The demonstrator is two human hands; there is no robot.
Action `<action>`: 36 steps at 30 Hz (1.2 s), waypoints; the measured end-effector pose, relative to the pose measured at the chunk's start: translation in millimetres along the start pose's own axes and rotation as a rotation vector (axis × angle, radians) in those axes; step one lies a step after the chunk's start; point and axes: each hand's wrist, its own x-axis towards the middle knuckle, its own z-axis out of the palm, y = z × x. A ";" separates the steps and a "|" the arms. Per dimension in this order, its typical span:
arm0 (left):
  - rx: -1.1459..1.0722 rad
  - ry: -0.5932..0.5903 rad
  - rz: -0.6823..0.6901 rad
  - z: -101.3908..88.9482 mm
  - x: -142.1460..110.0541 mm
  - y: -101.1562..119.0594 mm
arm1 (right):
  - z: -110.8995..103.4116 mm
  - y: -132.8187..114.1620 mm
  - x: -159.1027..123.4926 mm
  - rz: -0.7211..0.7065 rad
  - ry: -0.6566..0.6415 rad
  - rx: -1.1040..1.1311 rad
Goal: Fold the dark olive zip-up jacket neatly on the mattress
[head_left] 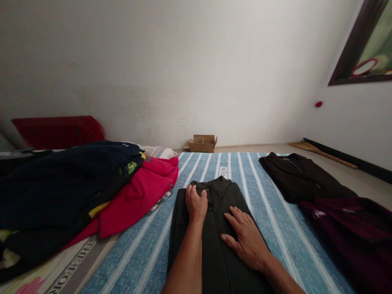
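A dark grey zip-front jacket (214, 249) lies folded in front of me, its collar pointing away. My left hand (196, 203) rests on it near the left side of the collar. The fingers there are bent, with the thumb apart, and I see nothing held in them. Lower on the right half of the jacket, my right hand (245, 237) lies flat with its fingers spread. The jacket's zip runs between the two hands.
A blue striped sheet (147, 245) spreads beneath. Dark and pink clothes (141, 200) are heaped at left. Folded black (306, 175) and maroon garments (346, 224) lie at right. Beyond the sheet are a cardboard box (202, 143), the wall and a window (367, 49).
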 end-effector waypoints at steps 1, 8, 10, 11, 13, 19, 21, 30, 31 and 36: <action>-0.019 0.016 0.003 1.4 0.4 -1.1 | 0.1 0.2 0.0 -0.005 0.003 0.000; -0.051 0.087 0.018 7.1 1.1 -4.2 | 0.4 1.2 -1.1 -0.017 0.004 -0.018; -0.044 0.086 0.020 6.4 0.7 -3.5 | 0.3 1.3 -1.2 -0.019 0.009 -0.022; -0.040 0.082 0.021 5.8 0.6 -3.1 | 0.2 1.2 -1.2 -0.019 0.011 -0.023; -0.031 0.077 0.024 4.9 0.3 -2.4 | -0.2 0.8 -0.9 -0.017 0.013 -0.023; -0.005 0.065 0.024 5.4 0.7 -2.9 | -1.3 -1.1 -0.2 -0.008 0.008 -0.024; -0.007 0.069 0.020 6.5 0.8 -3.6 | -1.3 -1.1 -0.2 -0.005 0.008 -0.024; 0.021 0.059 0.027 4.2 -0.1 -0.7 | 0.1 0.3 -0.3 -0.010 0.019 -0.019; 0.027 0.050 0.028 3.4 -0.2 -0.2 | -0.1 0.2 -0.3 -0.009 0.017 -0.019; 0.035 0.041 0.036 3.2 -0.2 -1.0 | -1.3 -0.7 -0.5 -0.002 -0.004 -0.029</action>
